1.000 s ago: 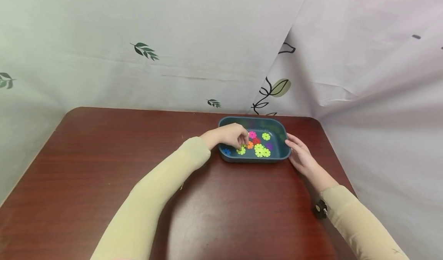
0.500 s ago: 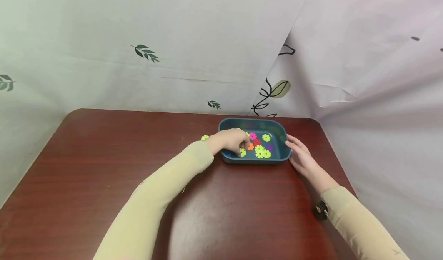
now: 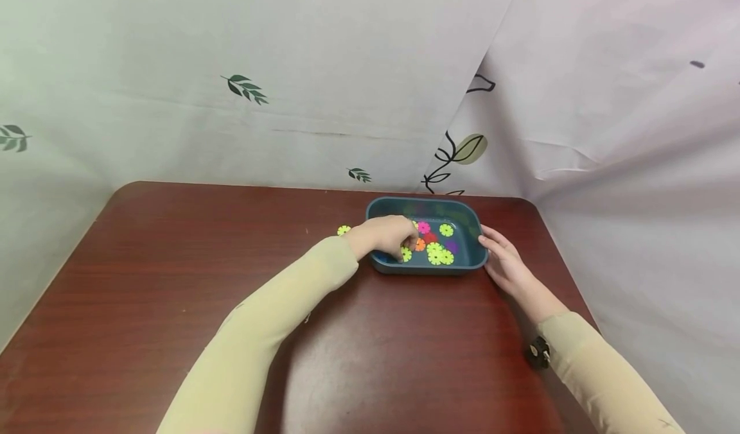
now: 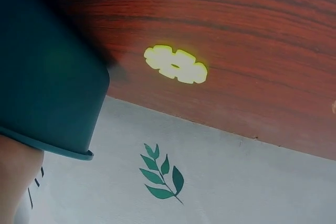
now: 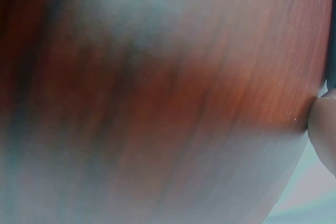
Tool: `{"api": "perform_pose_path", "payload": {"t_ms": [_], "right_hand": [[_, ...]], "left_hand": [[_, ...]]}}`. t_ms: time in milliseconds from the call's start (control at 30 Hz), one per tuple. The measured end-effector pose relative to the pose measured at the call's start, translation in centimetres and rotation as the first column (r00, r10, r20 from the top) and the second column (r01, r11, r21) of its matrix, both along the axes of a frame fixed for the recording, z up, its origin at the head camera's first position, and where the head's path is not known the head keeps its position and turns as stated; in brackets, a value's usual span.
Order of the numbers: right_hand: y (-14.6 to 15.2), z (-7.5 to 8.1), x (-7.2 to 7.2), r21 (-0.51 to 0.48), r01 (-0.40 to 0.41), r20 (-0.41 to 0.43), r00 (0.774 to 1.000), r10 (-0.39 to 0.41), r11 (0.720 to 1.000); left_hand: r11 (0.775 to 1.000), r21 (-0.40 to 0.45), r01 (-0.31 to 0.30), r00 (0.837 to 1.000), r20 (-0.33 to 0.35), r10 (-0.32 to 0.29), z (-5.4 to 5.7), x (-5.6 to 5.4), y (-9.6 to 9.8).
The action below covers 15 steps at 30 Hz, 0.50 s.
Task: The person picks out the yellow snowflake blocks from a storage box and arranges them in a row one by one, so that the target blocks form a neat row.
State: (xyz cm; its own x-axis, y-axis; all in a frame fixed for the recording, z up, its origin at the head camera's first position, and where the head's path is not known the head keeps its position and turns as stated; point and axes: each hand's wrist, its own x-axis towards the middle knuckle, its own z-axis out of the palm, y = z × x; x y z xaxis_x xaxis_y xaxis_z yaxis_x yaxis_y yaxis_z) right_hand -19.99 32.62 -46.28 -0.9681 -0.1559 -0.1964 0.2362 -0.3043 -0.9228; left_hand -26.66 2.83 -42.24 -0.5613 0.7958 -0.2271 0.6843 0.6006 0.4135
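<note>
My left hand [image 3: 388,234] reaches over the left end of the dark blue-green plastic tray [image 3: 428,269], fingers bent down inside it. Their tips are right at a yellow-green flower-shaped disc [image 3: 407,254]; I cannot tell whether they pinch it. Several more flower discs lie in the tray, among them a pink disc [image 3: 424,227], an orange disc [image 3: 420,244] and a purple disc [image 3: 452,247]. At the right end my right hand [image 3: 504,260] holds the tray, a digit over the rim and others along the outside. One fingertip [image 5: 323,124] shows in the right wrist view.
A single yellow-green disc [image 4: 176,65] lies on the table left of the tray, just behind the left wrist. The reddish-brown table [image 3: 220,228] meets a leaf-printed white wall covering [image 3: 324,87] at the back. Another wall covering rises along the right side.
The left hand has lowered and shifted slightly right in the tray over the last second. The disc on the table, hidden at first, now shows behind the wrist. The right hand stays at the tray.
</note>
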Motion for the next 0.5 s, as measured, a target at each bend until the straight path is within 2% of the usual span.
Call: {"api": "perform_pose_path", "payload": {"t_ms": [200,500], "right_hand": [[0.01,-0.11,-0.04,-0.012,0.005,-0.007,1.000,-0.006,1.000],[-0.04,-0.12,-0.11,-0.037,0.017,-0.003,1.000,-0.017,0.999]], "left_hand": [[1.000,0.010,0.022,1.000,0.006,-0.022,-0.07,-0.03,0.00],[0.996,0.070,0.047,0.999,0.002,-0.047,-0.07,-0.25,-0.16]]}}
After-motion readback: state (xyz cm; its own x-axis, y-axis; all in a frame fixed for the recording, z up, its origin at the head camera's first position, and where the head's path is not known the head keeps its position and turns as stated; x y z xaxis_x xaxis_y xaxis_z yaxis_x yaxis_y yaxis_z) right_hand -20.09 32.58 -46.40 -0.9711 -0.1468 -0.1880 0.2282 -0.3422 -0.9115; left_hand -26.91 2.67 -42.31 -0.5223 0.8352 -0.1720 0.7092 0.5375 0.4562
